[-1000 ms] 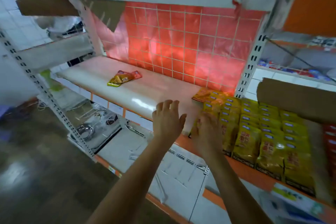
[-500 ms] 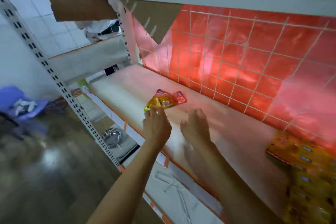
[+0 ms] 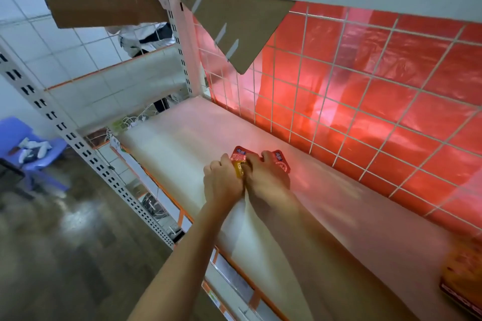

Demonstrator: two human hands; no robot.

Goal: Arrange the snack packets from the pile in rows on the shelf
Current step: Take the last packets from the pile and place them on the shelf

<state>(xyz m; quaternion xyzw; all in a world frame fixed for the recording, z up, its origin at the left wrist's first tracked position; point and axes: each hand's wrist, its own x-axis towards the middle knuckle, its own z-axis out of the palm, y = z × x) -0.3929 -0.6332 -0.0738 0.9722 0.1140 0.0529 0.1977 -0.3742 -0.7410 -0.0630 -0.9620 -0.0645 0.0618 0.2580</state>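
packets: snack packets (image 3: 239,156) on shelf (image 3: 182,143), under both your palms;
left hand (image 3: 221,185): curled round their left edge;
right hand (image 3: 266,180): clamped on top

A few red-and-yellow snack packets (image 3: 240,157) lie flat, partly hidden, midway along the pale shelf (image 3: 182,143), toward its back.

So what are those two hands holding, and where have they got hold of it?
The small pile of snack packets on the shelf: the left hand grips its near left edge, and the right hand curls over its middle.
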